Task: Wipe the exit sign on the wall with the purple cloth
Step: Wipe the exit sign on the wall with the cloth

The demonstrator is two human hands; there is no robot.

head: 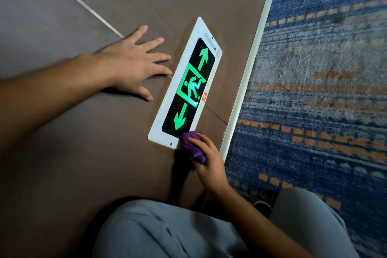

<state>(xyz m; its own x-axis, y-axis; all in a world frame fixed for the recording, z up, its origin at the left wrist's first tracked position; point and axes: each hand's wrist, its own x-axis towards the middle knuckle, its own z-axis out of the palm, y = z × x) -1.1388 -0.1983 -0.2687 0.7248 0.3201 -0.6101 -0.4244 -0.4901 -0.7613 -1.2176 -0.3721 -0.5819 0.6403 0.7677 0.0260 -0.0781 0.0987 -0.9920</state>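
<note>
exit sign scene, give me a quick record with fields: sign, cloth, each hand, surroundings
sign: exit sign, white frame, lit green arrows and running figure, mounted on brown wall
cloth: purple cloth, bunched, touching the sign's near corner
right hand: right hand grips the cloth
left hand: left hand flat on the wall beside the sign, fingers spread
floor: blue carpet with orange dashes
person: grey trousers
</note>
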